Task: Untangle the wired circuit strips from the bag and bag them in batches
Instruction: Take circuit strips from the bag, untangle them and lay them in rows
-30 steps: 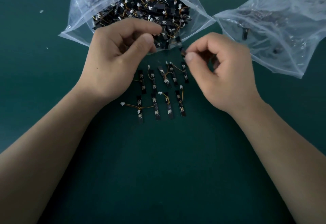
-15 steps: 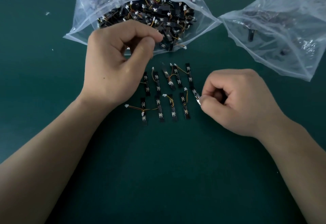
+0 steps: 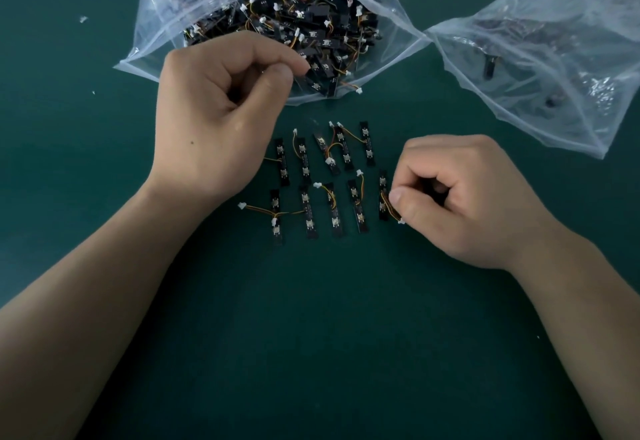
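A clear plastic bag (image 3: 166, 24) lies open at the top, full of tangled black circuit strips (image 3: 311, 34) with orange wires and white plugs. My left hand (image 3: 221, 117) sits at the bag's mouth, thumb and forefinger pinching a strip (image 3: 313, 81) at the pile's front edge. Below the bag, several separated strips (image 3: 322, 180) lie in two rows on the green mat. My right hand (image 3: 460, 197) is at the right end of the lower row, fingers curled, pinching the wire of the last strip (image 3: 382, 197), which lies flat on the mat.
A second clear bag (image 3: 540, 69) lies at the top right with a few dark strips inside. Small white scraps (image 3: 83, 19) dot the green mat (image 3: 311, 335) at the upper left.
My right hand carried one strip from the bag's mouth down to the right end of the lower row and has set it on the mat. My left hand stayed at the bag.
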The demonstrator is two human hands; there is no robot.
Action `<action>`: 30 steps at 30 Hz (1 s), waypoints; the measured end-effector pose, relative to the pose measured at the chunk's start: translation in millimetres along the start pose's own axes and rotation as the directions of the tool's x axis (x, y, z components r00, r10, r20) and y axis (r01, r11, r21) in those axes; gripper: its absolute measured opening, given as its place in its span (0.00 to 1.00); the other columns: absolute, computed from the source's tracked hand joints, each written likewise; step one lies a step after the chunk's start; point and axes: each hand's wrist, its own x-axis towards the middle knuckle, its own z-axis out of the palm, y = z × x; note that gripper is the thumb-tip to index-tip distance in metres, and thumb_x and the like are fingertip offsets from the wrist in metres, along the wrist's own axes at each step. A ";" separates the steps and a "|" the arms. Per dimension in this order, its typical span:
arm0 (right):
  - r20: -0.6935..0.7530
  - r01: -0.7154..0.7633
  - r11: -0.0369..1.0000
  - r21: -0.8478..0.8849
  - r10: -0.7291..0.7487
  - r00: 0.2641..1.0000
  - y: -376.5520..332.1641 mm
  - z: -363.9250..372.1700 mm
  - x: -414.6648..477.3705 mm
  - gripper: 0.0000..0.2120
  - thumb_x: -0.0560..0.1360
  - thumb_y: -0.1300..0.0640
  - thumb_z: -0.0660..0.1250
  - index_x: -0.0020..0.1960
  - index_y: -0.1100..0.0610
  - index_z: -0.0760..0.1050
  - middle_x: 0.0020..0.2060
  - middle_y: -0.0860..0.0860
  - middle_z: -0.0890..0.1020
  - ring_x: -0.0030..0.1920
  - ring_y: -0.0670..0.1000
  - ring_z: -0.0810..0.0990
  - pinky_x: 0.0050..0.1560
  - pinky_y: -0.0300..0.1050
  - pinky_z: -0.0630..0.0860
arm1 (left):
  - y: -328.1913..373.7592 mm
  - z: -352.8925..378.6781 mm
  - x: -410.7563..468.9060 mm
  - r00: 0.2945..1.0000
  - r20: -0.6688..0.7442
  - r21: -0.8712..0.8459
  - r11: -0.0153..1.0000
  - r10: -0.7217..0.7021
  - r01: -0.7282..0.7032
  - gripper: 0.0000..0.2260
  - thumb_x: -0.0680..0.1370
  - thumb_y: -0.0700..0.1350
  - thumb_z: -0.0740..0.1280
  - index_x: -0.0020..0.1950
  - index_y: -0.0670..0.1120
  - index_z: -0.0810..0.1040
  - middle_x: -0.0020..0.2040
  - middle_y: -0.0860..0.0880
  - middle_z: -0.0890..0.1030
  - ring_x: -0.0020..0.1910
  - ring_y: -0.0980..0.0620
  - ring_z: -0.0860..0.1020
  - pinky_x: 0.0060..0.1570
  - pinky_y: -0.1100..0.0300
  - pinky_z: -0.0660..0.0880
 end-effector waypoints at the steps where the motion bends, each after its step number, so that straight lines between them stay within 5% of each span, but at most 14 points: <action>1: -0.018 -0.009 1.000 -0.004 0.009 1.000 0.2 1.1 0.3 0.09 0.74 0.52 0.65 0.35 0.50 0.74 0.32 0.42 0.77 0.34 0.50 0.76 0.32 0.48 0.70 | -0.3 0.2 0.0 1.000 -0.002 -0.003 1.000 -0.001 0.001 0.09 0.82 0.38 0.66 0.51 0.47 0.85 0.29 0.47 0.73 0.25 0.58 0.65 0.29 0.69 0.60; 5: -0.105 -0.073 0.997 -0.026 0.070 0.992 2.7 4.8 2.6 0.08 0.75 0.55 0.67 0.38 0.50 0.77 0.29 0.43 0.77 0.31 0.51 0.75 0.31 0.45 0.68 | -0.9 0.5 0.1 1.000 0.000 -0.003 1.000 -0.003 0.003 0.09 0.82 0.37 0.66 0.51 0.46 0.85 0.27 0.48 0.72 0.25 0.58 0.66 0.29 0.69 0.61; 30: -0.060 -0.097 0.993 -0.064 0.093 0.994 1.9 4.7 1.2 0.05 0.74 0.48 0.71 0.42 0.48 0.80 0.31 0.45 0.77 0.34 0.46 0.75 0.34 0.41 0.65 | 3.3 1.6 0.0 1.000 0.015 0.028 1.000 0.001 -0.001 0.09 0.82 0.37 0.66 0.51 0.46 0.86 0.28 0.45 0.74 0.25 0.58 0.66 0.30 0.71 0.60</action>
